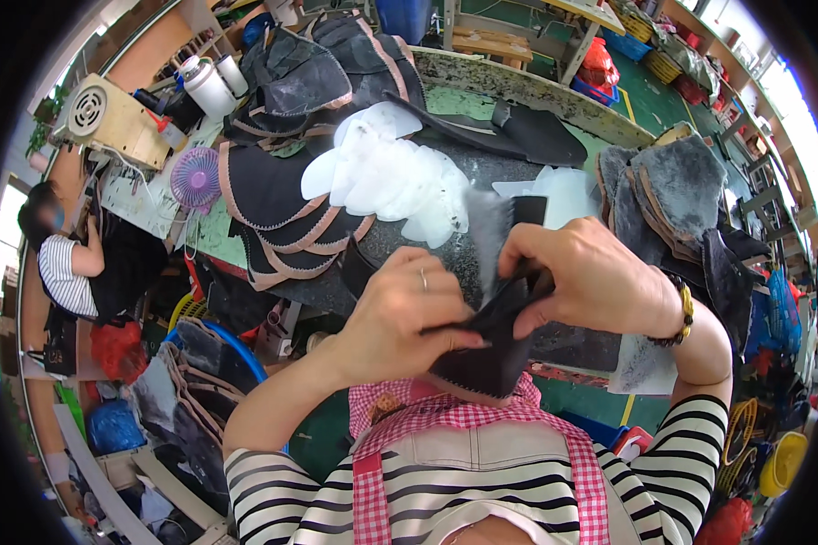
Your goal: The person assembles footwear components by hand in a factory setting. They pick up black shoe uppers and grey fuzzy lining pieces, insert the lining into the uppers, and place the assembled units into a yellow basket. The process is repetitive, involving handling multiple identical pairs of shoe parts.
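Note:
Both hands grip a dark shoe-upper-like piece with grey fur showing at its upper part, held above the table's near edge. My left hand, with a ring on one finger, is closed on its left side, the thumb pressed on the dark face. My right hand pinches a folded part at its upper right; the fold hides some fingertips. Beyond the hands, thin white shaped sheets lie in an overlapping heap on the dark work board. More white sheets lie just past my right hand.
Dark pieces with pinkish edges are stacked at left, fur-faced pieces at right. A purple fan and beige machine stand at left. A blue-rimmed basket holds more pieces. Another person sits far left.

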`<state>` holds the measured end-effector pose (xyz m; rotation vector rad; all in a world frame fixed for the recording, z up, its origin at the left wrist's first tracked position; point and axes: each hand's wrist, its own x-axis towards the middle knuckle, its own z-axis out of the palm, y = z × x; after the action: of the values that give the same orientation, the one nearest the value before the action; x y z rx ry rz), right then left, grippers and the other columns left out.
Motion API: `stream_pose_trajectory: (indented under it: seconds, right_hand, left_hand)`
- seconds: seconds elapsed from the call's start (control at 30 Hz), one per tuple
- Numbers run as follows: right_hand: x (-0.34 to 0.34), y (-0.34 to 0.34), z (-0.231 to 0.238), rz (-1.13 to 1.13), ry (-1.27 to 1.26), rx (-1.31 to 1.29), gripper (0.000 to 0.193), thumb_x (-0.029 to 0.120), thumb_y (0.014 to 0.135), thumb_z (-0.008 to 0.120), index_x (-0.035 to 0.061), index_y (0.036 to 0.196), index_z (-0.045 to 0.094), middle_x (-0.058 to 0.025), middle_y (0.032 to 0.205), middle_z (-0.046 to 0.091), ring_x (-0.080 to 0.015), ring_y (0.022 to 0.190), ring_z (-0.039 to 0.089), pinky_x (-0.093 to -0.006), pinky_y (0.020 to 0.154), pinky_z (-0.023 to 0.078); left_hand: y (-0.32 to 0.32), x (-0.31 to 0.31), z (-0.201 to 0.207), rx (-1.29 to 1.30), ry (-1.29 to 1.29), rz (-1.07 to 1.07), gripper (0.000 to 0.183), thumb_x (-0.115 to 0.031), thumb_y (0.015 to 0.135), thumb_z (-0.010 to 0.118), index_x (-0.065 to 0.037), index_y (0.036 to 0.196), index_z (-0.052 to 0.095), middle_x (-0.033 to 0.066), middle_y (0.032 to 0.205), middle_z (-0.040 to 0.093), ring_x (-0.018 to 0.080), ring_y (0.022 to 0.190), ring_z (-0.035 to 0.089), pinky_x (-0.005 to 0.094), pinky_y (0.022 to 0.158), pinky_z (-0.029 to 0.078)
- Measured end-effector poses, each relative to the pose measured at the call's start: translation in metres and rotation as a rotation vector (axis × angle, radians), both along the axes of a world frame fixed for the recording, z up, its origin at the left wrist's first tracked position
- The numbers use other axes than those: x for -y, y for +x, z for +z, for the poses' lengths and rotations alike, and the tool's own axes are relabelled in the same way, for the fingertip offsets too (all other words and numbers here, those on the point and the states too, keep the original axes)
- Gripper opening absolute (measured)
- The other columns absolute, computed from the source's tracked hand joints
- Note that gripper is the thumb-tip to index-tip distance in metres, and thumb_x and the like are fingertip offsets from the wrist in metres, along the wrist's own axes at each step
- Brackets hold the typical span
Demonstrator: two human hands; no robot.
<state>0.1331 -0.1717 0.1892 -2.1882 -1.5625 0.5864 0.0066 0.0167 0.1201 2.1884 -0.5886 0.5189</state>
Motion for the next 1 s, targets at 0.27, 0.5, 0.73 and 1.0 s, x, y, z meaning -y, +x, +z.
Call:
stream_pose_trajectory:
  seconds: [0.27, 0.5, 0.73, 1.0]
  right_hand:
    - [-0.015, 0.005, 0.012, 0.003, -0.035, -0.115, 0.053, 0.016, 0.065, 0.081, 0.0039, 0.108, 0.052, -0.0151, 0.075, 0.065, -0.0325, 0.076, 0.065, -0.0377, 0.066, 0.049]
    - [0.004, 0.024, 0.008, 0.109, 0.4, -0.158, 0.071, 0.011, 0.071, 0.08, 0.0053, 0.129, 0.039, -0.0113, 0.086, 0.067, -0.0238, 0.082, 0.067, -0.0319, 0.074, 0.05]
    - [0.006, 0.031, -0.012, 0.031, 0.709, -0.31, 0.058, -0.001, 0.072, 0.078, 0.0031, 0.117, 0.042, -0.0049, 0.086, 0.064, -0.0132, 0.085, 0.065, -0.0278, 0.081, 0.051]
    - [0.0, 0.026, -0.002, 0.188, 0.853, -0.156, 0.019, -0.006, 0.07, 0.074, 0.0025, 0.082, 0.062, -0.0046, 0.079, 0.064, -0.018, 0.071, 0.062, -0.0274, 0.063, 0.048]
  left_hand:
    - [0.002, 0.01, 0.018, -0.354, 0.018, 0.19, 0.023, -0.026, 0.068, 0.078, -0.006, 0.075, 0.069, 0.0083, 0.057, 0.058, 0.0246, 0.059, 0.056, 0.0347, 0.073, 0.041]
    - [0.001, -0.005, 0.035, -0.206, -0.21, 0.238, 0.017, -0.018, 0.066, 0.08, -0.008, 0.077, 0.073, 0.0074, 0.058, 0.062, 0.0211, 0.053, 0.056, 0.0316, 0.073, 0.041]
    - [-0.006, -0.018, 0.047, -0.199, -0.064, 0.206, 0.023, -0.012, 0.066, 0.079, -0.007, 0.088, 0.073, 0.008, 0.075, 0.069, 0.0205, 0.064, 0.062, 0.0308, 0.077, 0.041]
    - [-0.009, -0.018, 0.051, -0.276, -0.149, 0.093, 0.032, -0.007, 0.065, 0.079, -0.002, 0.095, 0.072, 0.0073, 0.084, 0.071, 0.0136, 0.069, 0.06, 0.0297, 0.081, 0.038]
